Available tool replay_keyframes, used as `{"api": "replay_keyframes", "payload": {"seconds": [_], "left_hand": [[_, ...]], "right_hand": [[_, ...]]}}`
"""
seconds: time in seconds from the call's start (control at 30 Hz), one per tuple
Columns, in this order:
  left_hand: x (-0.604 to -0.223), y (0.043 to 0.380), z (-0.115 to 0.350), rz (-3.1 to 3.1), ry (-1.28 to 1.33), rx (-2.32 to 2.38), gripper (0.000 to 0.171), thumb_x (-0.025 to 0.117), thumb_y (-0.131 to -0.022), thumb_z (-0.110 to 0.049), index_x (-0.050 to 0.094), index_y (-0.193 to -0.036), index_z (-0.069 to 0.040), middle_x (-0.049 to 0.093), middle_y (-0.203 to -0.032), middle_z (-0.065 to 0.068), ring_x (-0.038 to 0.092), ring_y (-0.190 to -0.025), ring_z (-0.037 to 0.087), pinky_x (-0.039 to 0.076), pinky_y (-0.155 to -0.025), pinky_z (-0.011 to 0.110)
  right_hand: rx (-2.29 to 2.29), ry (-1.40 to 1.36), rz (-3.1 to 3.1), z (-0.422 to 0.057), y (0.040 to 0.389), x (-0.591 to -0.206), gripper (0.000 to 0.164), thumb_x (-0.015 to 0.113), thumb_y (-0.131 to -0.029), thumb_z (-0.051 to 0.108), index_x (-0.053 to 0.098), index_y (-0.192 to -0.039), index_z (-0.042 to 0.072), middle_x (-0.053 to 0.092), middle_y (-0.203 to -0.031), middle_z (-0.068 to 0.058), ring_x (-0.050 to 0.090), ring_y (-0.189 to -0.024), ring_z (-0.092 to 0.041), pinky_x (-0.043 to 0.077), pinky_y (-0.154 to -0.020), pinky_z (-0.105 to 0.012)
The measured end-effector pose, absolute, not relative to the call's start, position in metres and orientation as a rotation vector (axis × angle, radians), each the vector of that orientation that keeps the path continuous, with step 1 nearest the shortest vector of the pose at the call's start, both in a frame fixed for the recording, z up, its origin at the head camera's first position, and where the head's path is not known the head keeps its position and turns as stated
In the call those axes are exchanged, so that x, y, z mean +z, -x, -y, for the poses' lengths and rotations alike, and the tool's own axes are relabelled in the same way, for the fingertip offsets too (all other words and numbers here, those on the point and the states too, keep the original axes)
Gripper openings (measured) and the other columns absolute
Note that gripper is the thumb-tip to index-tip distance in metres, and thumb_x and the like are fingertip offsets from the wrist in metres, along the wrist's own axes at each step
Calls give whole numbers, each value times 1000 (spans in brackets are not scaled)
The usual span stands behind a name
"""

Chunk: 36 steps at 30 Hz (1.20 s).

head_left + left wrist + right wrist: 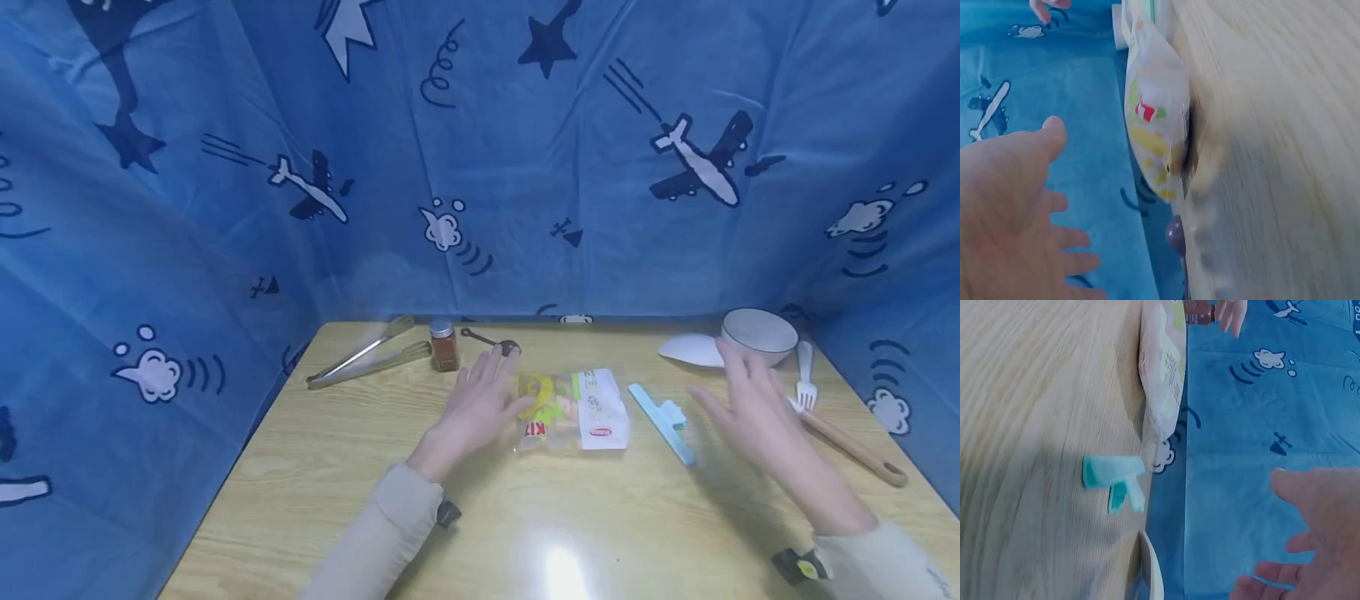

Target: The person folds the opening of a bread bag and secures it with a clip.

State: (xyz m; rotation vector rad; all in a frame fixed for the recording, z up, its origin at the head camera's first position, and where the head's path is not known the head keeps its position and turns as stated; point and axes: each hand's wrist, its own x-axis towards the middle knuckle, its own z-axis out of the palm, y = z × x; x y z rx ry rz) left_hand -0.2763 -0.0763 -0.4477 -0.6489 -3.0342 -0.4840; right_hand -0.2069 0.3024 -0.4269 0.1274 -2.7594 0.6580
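Note:
A snack bag [572, 411] with yellow, green and white print lies flat mid-table; it also shows in the wrist views [1155, 125] [1163, 375]. My left hand [480, 400] hovers just left of the bag with fingers straight, holding nothing; its palm [1016, 206] fills the left wrist view. A light blue bag clip [662, 421] [1113, 481] lies right of the bag. My right hand [753, 404] floats open to the right of the clip, above the table, its fingers [1316, 544] spread and empty.
Along the back of the wooden table [337, 475] lie metal tongs [363, 358], a spice jar [443, 345] and a small metal spoon [491, 342]. At back right stand a white bowl [757, 335], a white scoop [692, 350], a white fork [805, 375] and a wooden handle [855, 450]. Blue cloth walls surround.

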Motion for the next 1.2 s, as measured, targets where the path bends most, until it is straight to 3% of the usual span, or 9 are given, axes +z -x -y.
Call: {"api": "replay_keyframes", "payload": {"seconds": [0.27,0.33,0.43,0.57,0.7,0.93,1.07,1.2], "left_hand": [[-457,290,47,3061,740,-565,85,51,-105,-62,12,-170,-24,19,-177,16,22,-164,33,26,-131,58],[-458,292,41,3075,767,-612,84,52,-105,-60,12,-170,-26,18,-177,15,21,-165,33,26,-132,56],[-459,295,34,3088,802,-648,83,52,-106,-59,8,-170,-31,16,-178,14,20,-165,33,27,-131,57],[-459,299,26,3097,830,-650,82,52,-106,-58,4,-169,-39,15,-178,14,22,-164,35,28,-129,61],[-458,302,20,3122,818,-625,79,51,-107,-57,7,-169,-38,23,-176,13,28,-161,38,28,-129,63],[-460,301,18,3158,786,-485,72,51,-108,-55,20,-169,-32,46,-164,10,44,-151,35,39,-123,57],[-462,299,18,3164,789,-395,67,51,-107,-56,32,-165,-30,49,-160,9,46,-147,32,43,-120,55],[-463,297,19,3163,786,-367,64,50,-107,-57,36,-163,-30,50,-158,8,46,-145,32,43,-118,55]], "right_hand": [[804,-135,2904,-280,215,-427,87,56,-108,46,11,-166,-1,28,-153,-47,40,-132,-69,39,-102,-81],[841,-150,2931,-274,218,-430,85,57,-108,46,15,-165,-2,33,-153,-47,44,-133,-67,42,-102,-79],[878,-170,2972,-264,221,-436,81,57,-107,46,23,-160,-5,51,-142,-42,56,-125,-60,50,-95,-73],[935,-164,3061,-255,224,-442,78,59,-106,47,31,-153,-9,66,-123,-35,69,-100,-43,58,-79,-54],[942,-174,3130,-249,228,-447,65,60,-106,41,47,-138,-13,71,-108,-25,66,-84,-25,55,-69,-39],[1201,-176,3172,-236,232,-458,46,61,-105,35,61,-115,-10,62,-66,-9,56,-57,-20,50,-56,-34],[1320,-174,3165,-228,235,-466,37,63,-105,33,59,-101,-4,64,-65,-10,59,-55,-19,56,-54,-33],[1309,-147,3154,-223,238,-470,31,62,-105,25,56,-105,-5,65,-71,-12,62,-56,-19,57,-52,-32]]}}
